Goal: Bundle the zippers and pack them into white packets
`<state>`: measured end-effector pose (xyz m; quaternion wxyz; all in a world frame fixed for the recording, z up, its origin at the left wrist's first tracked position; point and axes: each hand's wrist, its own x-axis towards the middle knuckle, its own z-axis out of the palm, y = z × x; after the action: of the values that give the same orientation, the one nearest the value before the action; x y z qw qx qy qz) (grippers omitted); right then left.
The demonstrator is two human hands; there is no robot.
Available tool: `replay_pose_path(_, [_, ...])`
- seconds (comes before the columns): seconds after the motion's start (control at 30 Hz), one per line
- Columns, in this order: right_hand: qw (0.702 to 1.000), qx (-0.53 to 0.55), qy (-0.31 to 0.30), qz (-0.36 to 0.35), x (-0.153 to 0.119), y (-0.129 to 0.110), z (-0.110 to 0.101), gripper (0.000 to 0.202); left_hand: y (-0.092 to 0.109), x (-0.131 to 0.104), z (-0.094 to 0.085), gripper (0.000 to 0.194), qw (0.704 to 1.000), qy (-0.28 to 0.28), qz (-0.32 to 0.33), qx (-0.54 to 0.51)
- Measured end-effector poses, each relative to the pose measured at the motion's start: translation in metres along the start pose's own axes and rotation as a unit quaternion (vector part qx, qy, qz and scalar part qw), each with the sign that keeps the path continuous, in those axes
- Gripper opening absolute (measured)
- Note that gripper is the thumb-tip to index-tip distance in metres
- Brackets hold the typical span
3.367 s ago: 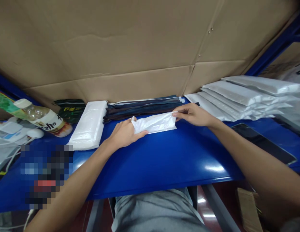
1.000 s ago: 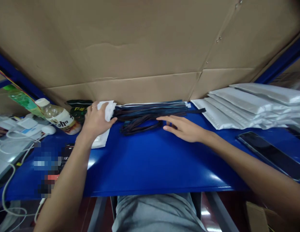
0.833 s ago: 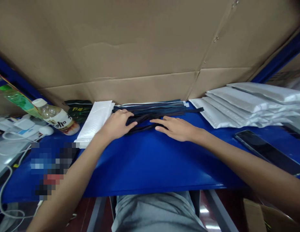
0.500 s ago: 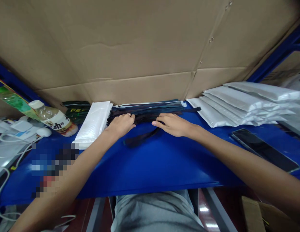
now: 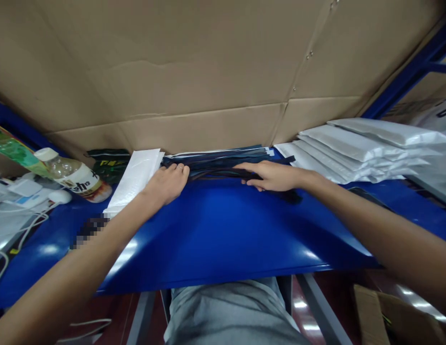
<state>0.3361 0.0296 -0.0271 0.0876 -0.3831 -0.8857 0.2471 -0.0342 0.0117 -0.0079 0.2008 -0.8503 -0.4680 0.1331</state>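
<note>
A pile of long dark strips, black and dark blue, lies along the back of the blue table. My left hand, with a ring on one finger, is closed round the left end of some black strips. Over the right part of the pile is my right hand, its thumb and fingers around black strips whose dark ends stick out below the palm. Between the two hands the strips run roughly straight. The fingertips of my left hand are partly hidden.
White padded envelopes are stacked at the right, and another white envelope lies left of the strips. A labelled bottle, white cables and chargers occupy the left. A phone is partly behind my right forearm. Cardboard stands behind.
My hands have moved apart, the left one leftward and the right one rightward. The loose dark strip end that hung between them now shows under my right hand.
</note>
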Motion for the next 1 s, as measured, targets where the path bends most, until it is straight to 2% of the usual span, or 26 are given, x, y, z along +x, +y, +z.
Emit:
replay_pose_path(0.03, [0.999,-0.034,0.001,-0.019,0.000,0.008,-0.010,0.056,-0.008,0.000,-0.006,0.043,1.000,0.005,-0.011,0.006])
replay_pose_path(0.1, [0.992,-0.107,0.047,-0.045,0.005,0.025,-0.030,0.047,-0.025,0.005,-0.016,0.041,0.999,0.016,-0.039,0.005])
replay_pose_path(0.17, [0.980,-0.165,0.094,-0.059,0.018,0.039,-0.049,0.045,-0.038,0.017,-0.024,0.041,0.997,0.037,-0.061,-0.003])
replay_pose_path(0.23, [0.965,-0.222,0.129,-0.059,0.033,0.051,-0.058,0.046,-0.043,0.030,-0.026,0.040,0.995,0.062,-0.074,-0.008])
replay_pose_path(0.3, [0.946,-0.281,0.159,-0.042,0.046,0.060,-0.056,0.050,-0.041,0.041,-0.022,0.038,0.994,0.077,-0.083,-0.004])
replay_pose_path(0.37, [0.933,-0.316,0.172,-0.021,0.049,0.066,-0.046,0.054,-0.033,0.044,-0.015,0.050,0.993,0.077,-0.091,0.005])
replay_pose_path(0.4, [0.932,-0.320,0.171,-0.015,0.046,0.068,-0.039,0.052,-0.028,0.042,-0.011,0.055,0.993,0.077,-0.093,0.009])
replay_pose_path(0.47, [0.934,-0.311,0.176,0.004,0.029,0.072,-0.029,0.046,-0.020,0.031,-0.003,0.054,0.992,0.077,-0.097,0.002])
replay_pose_path(0.53, [0.929,-0.303,0.204,0.058,0.002,0.075,-0.025,0.042,-0.016,0.015,0.002,0.047,0.990,0.077,-0.118,-0.026])
replay_pose_path(0.6, [0.910,-0.313,0.228,0.150,-0.029,0.078,-0.028,0.043,-0.017,-0.002,0.006,0.048,0.981,0.071,-0.171,-0.059])
replay_pose_path(0.67, [0.885,-0.331,0.235,0.229,-0.057,0.080,-0.035,0.046,-0.025,-0.017,0.012,0.058,0.963,0.048,-0.252,-0.085])
replay_pose_path(0.73, [0.869,-0.322,0.251,0.281,-0.075,0.082,-0.041,0.051,-0.037,-0.028,0.021,0.081,0.937,0.004,-0.330,-0.116])
replay_pose_path(0.8, [0.863,-0.293,0.256,0.323,-0.082,0.082,-0.042,0.054,-0.051,-0.033,0.033,0.103,0.909,-0.045,-0.379,-0.166])
replay_pose_path(0.87, [0.862,-0.277,0.219,0.365,-0.080,0.081,-0.038,0.055,-0.063,-0.034,0.047,0.118,0.891,-0.081,-0.393,-0.211])
replay_pose_path(1.0, [0.851,-0.277,0.145,0.423,-0.068,0.078,-0.024,0.051,-0.075,-0.034,0.070,0.120,0.894,-0.101,-0.365,-0.237])
